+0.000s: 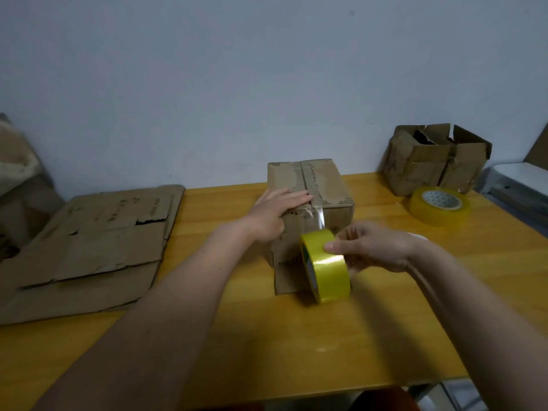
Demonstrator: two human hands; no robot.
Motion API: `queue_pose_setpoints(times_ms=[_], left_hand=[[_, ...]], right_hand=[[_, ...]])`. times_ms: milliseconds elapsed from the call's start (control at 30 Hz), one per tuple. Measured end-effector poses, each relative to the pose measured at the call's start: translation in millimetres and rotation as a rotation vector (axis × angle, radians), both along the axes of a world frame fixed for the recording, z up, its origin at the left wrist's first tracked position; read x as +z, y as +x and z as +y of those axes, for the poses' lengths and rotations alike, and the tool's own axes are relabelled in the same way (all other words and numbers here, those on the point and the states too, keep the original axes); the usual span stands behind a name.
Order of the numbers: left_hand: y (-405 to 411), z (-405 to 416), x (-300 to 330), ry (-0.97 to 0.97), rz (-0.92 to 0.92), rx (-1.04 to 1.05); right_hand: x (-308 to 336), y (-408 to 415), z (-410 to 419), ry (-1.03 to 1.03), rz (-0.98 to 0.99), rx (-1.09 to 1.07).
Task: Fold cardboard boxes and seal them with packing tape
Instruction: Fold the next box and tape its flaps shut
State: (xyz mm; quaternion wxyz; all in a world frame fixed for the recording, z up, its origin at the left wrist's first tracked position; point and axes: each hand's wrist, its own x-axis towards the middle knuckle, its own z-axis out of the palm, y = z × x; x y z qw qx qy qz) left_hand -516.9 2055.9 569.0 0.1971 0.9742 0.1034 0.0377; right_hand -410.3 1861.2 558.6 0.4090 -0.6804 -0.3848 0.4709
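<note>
A closed cardboard box stands in the middle of the yellow wooden table. My left hand lies flat over its near top edge, fingers straight, pressing down a clear tape strip. The strip runs from the box top down to a yellow tape roll held in front of the box. My right hand grips that roll with thumb on its outer face and fingers behind it.
Flattened cardboard boxes lie stacked at the table's left. A worn, open cardboard box stands at the back right against the wall, with a second, larger tape roll in front of it. A white object sits beyond the right edge.
</note>
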Motion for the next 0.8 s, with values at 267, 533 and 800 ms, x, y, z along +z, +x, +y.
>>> queue_pose_setpoints(times_ms=[267, 533, 800], left_hand=[[15.5, -26.1, -7.6, 0.186, -0.073, 0.189], [20.5, -23.3, -23.7, 0.314, -0.154, 0.207], [23.0, -18.2, -26.1, 0.339, -0.17, 0.199]], right_hand=[[-26.1, -7.6, 1.7, 0.035, 0.159, -0.146], [-69.9, 73.4, -13.2, -0.259, -0.689, -0.76], [-102.9, 120.5, -25.7, -0.586, -0.861, -0.592]])
